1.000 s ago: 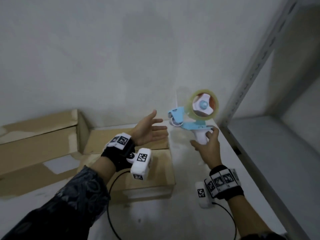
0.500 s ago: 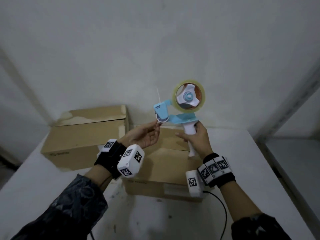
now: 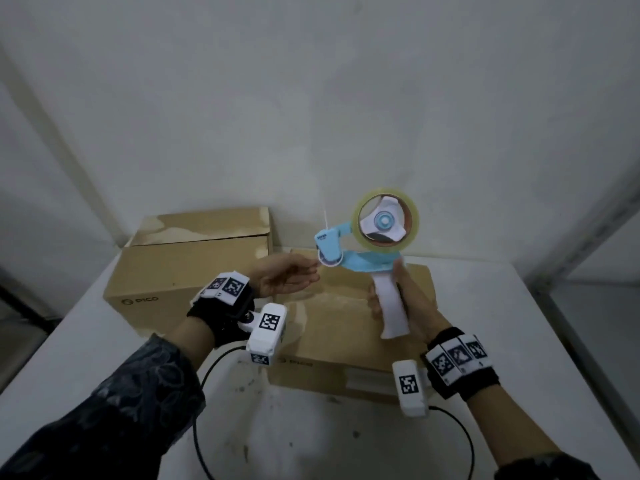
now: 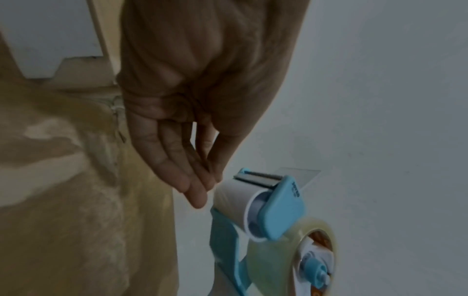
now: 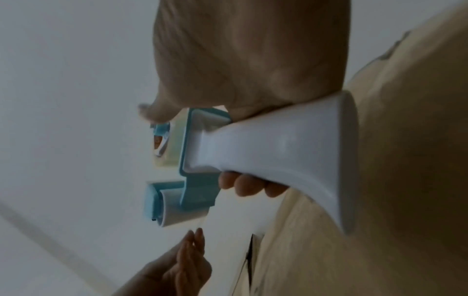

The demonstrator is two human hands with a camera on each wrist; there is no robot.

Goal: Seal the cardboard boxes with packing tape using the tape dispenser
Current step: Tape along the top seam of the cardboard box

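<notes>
My right hand point(image 3: 414, 308) grips the white handle of the blue tape dispenser point(image 3: 360, 265), holding it upright in the air above the front cardboard box point(image 3: 339, 327). The clear tape roll point(image 3: 414, 220) sits on top, and a short free end of tape sticks up past the blade point(image 4: 301, 176). My left hand point(image 3: 294, 277) reaches in from the left with straight fingers point(image 4: 195, 192), their tips right beside the dispenser's roller point(image 4: 235, 198); it holds nothing. The right wrist view shows the handle point(image 5: 266, 152) in my right hand point(image 5: 240, 60), with my left hand point(image 5: 187, 260) below.
A second, taller cardboard box point(image 3: 194, 261) stands at the back left against the wall. Both boxes rest on a white table point(image 3: 69, 341). A grey metal shelf upright point(image 3: 588, 237) rises at the right. Wrist-camera cables point(image 3: 207, 375) hang over the table's near part.
Both hands have moved left with the dispenser, from beside the shelf to above the front box. My left hand has closed in until its fingertips reach the roller.
</notes>
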